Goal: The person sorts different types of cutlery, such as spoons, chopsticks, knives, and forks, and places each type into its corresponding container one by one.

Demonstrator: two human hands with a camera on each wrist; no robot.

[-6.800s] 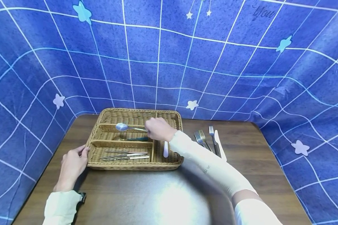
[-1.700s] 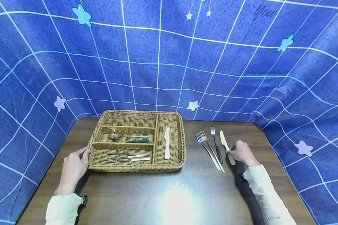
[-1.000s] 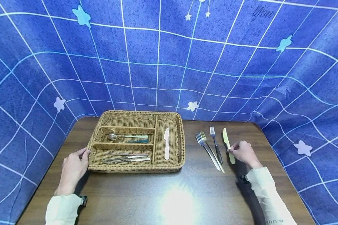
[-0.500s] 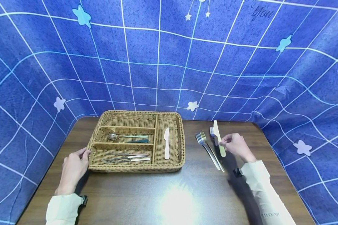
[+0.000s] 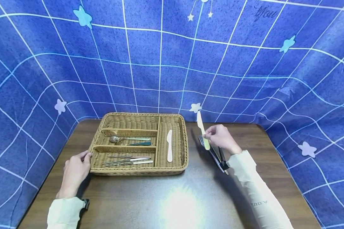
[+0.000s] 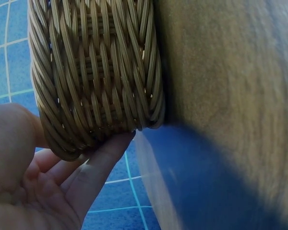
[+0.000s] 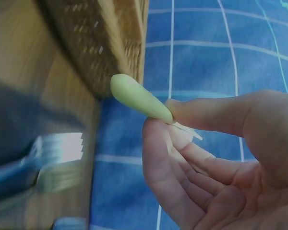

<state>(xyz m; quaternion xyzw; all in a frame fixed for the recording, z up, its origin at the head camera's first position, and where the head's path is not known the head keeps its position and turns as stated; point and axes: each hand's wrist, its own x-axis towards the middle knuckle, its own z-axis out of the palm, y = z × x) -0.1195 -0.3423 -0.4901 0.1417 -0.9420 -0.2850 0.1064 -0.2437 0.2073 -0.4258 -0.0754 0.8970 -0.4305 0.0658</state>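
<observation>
My right hand (image 5: 220, 137) pinches a light green table knife (image 7: 139, 99) by its handle between thumb and fingers. The knife is up off the table, over the forks (image 5: 215, 158), with its blade pointing to the back. At the front left corner of a wicker cutlery basket (image 5: 137, 172), my left hand (image 5: 74, 171) grips the rim; in the left wrist view the thumb and fingers lie on either side of the woven wall (image 6: 96, 72). A pale pink knife (image 5: 170, 147) lies in the basket's right compartment.
Spoons (image 5: 114, 139) lie in the middle left compartment, one with a dark teal handle. Several slim sticks with pale ends (image 5: 143, 162) fill the front left one. A blue gridded curtain (image 5: 172, 63) stands close behind the wooden table (image 5: 126, 200).
My right hand has put a spoon in the basket, then picked up the green knife from the table and carried it left over the forks. The left hand still holds the basket.
</observation>
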